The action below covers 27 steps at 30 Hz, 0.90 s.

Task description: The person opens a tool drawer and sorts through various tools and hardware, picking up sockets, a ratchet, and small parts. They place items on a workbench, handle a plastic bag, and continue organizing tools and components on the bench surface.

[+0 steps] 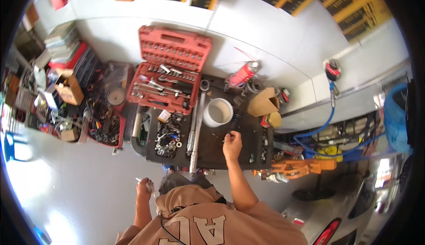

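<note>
My right hand [232, 145] hovers over the dark top of a tool cart [212, 148], fingers curled near the end of a black tool handle [235, 120]; whether it grips anything cannot be told. Down beside my body at the left, my left hand [144, 188] is closed on a crumpled pale thing with a white stick-like end. A white plastic tub [218, 112] stands on the cart just beyond my right hand. Left of the tub lie long steel wrenches [198, 122]. An open red socket set case [162, 104] rests at the cart's back left.
Loose nuts and small parts [168, 142] fill a left recess. A red spray can [244, 74], a cardboard box [264, 102] and a yellow-lidded tin [274, 120] stand at the back right. Red bins [122, 125] adjoin at left. Orange metal arms [302, 168] and a blue hose [328, 122] are at right.
</note>
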Tool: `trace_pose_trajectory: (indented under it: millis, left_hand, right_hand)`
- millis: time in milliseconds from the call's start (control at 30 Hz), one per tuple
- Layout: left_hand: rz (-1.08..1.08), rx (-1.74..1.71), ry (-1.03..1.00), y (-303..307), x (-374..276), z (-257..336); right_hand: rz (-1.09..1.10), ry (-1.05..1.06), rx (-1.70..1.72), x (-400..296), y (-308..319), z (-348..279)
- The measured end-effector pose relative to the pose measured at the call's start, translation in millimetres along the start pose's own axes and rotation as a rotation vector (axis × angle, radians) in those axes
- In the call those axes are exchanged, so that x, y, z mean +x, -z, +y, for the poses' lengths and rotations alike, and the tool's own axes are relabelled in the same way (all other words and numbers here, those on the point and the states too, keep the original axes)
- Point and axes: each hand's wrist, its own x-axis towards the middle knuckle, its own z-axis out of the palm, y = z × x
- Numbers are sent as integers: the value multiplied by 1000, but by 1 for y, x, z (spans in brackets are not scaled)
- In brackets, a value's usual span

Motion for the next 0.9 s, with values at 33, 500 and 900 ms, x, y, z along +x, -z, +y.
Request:
trace_pose_trajectory:
  millis: [33, 500, 900]
  left_hand:
    - [-25, 6, 11, 2, 4, 0]
    - [-108, 167, 73, -4, 6, 4]
    - [-53, 493, 42, -15, 5, -34]
  right_hand:
    - [38, -81, -58, 9, 16, -4]
    - [-129, -261, -129, 63, 38, 58]
    - [-76, 62, -236, 119, 137, 23]
